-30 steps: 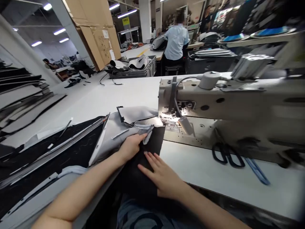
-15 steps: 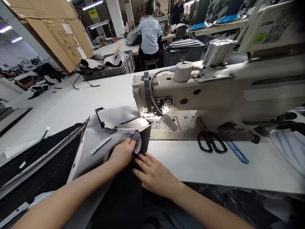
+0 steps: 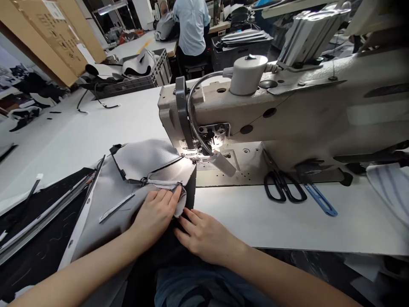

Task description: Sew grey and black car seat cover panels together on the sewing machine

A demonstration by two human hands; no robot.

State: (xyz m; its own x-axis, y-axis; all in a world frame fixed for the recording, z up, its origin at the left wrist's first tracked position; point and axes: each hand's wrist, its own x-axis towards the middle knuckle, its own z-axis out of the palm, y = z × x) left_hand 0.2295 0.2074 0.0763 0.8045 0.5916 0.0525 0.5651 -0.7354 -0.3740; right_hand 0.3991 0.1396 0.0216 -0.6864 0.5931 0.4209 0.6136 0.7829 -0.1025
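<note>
Grey fabric [image 3: 143, 160] with black edging lies at the left of the sewing machine [image 3: 271, 106], its right corner under the lit needle area. My left hand [image 3: 156, 211] is closed on a folded part of this fabric, the fingertips pressed on the seam. My right hand [image 3: 204, 234] rests just right of it, fingers partly spread, fingertips touching the black material [image 3: 191, 187] beside the fold; its thumb side is partly hidden. A small lamp [image 3: 223, 164] on a bendy metal neck hangs in front of the needle.
Black-handled scissors [image 3: 283, 185] and a blue tool [image 3: 320, 199] lie right of the machine's plate. A grey crate [image 3: 137, 81] with fabric pieces stands behind, beside a cardboard box [image 3: 54, 38]. A person in a light blue shirt [image 3: 191, 27] is further back.
The view has moved down and closer. My left hand has spread flatter over the folded fabric, and the fabric near the needle looks smoother. My right hand stays beside the fold.
</note>
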